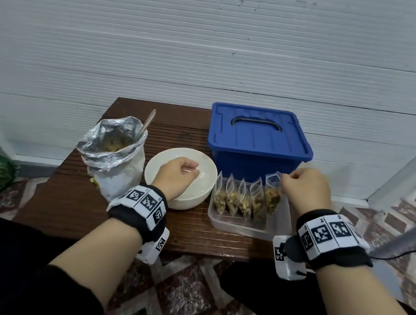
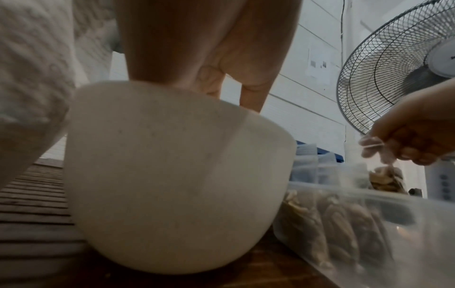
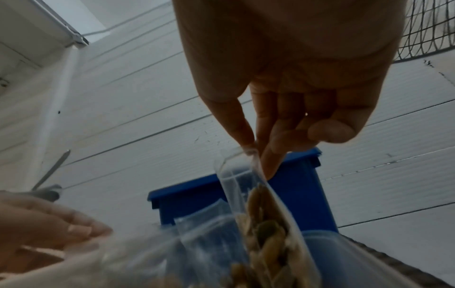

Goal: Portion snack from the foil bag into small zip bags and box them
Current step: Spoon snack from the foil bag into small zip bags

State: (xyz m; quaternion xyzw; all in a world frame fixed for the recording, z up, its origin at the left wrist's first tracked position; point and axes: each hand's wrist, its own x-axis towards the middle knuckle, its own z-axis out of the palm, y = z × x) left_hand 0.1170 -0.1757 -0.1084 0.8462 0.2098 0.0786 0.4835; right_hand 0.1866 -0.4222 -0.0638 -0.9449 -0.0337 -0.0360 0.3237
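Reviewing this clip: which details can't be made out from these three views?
- Blue box: contents hidden by its shut lid, every view.
- Foil bag: spoon bowl buried inside, head view.
- Left hand: fingertips hidden behind the white bowl's rim, left wrist view.
- Clear tray: bags blurred, left wrist view.

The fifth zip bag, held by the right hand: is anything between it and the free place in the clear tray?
Nothing visible. The right hand pinches the zip bag directly above the clear tray, beside four bags.
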